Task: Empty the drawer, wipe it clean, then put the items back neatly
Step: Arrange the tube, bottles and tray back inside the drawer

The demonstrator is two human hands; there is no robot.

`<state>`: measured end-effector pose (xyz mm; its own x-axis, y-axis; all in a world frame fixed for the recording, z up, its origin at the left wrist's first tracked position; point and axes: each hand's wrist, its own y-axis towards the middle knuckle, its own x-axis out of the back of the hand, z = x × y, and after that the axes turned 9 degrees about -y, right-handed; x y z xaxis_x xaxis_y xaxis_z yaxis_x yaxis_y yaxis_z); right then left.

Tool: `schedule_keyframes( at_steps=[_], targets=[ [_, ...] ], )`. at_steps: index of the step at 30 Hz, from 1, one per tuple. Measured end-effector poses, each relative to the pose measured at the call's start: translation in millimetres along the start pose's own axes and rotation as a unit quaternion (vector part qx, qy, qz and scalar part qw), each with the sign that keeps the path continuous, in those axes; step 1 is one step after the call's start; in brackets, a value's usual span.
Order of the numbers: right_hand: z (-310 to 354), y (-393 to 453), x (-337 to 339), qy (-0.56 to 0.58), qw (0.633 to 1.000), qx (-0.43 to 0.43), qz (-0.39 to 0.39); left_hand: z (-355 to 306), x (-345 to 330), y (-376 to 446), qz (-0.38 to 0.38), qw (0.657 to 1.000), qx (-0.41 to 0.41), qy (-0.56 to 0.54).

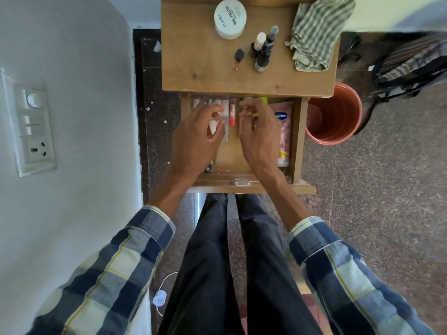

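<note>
The wooden drawer is pulled open under the small table top. Inside lie a clear pack of white pieces at the left, a red stick in the middle, a yellow-green item and a pink Vaseline tube along the right wall. My left hand is curled over the clear pack, fingers on it. My right hand pinches the yellow-green item, mostly hiding it. A green checked cloth lies on the table top's right side.
On the table top stand a white round jar, nail polish bottles and a small dark-capped bottle. A copper-coloured bucket stands right of the drawer, a bag beyond it. A wall with a switchboard is close on the left.
</note>
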<state>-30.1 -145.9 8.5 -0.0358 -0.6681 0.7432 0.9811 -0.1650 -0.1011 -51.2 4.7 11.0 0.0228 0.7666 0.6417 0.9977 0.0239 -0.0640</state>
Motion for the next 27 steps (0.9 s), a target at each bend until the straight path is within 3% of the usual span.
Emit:
schedule_keyframes(
  at_steps=[6, 13, 21, 27],
  targets=[
    [12, 44, 33, 0.02, 0.996, -0.024, -0.081, -33, -12, 48, -0.078, 0.996, -0.026, -0.03],
    [12, 75, 43, 0.003, 0.998, 0.006, -0.06, -46, -22, 91, -0.126, 0.99, -0.014, -0.054],
    [3, 86, 40, -0.001, 0.999, 0.041, -0.025, -35, -33, 101, -0.115, 0.993, 0.022, -0.001],
    [-3, 91, 44, 0.002, 0.998, 0.065, -0.013, -31, -39, 95, -0.13, 0.989, 0.042, -0.06]
  ],
)
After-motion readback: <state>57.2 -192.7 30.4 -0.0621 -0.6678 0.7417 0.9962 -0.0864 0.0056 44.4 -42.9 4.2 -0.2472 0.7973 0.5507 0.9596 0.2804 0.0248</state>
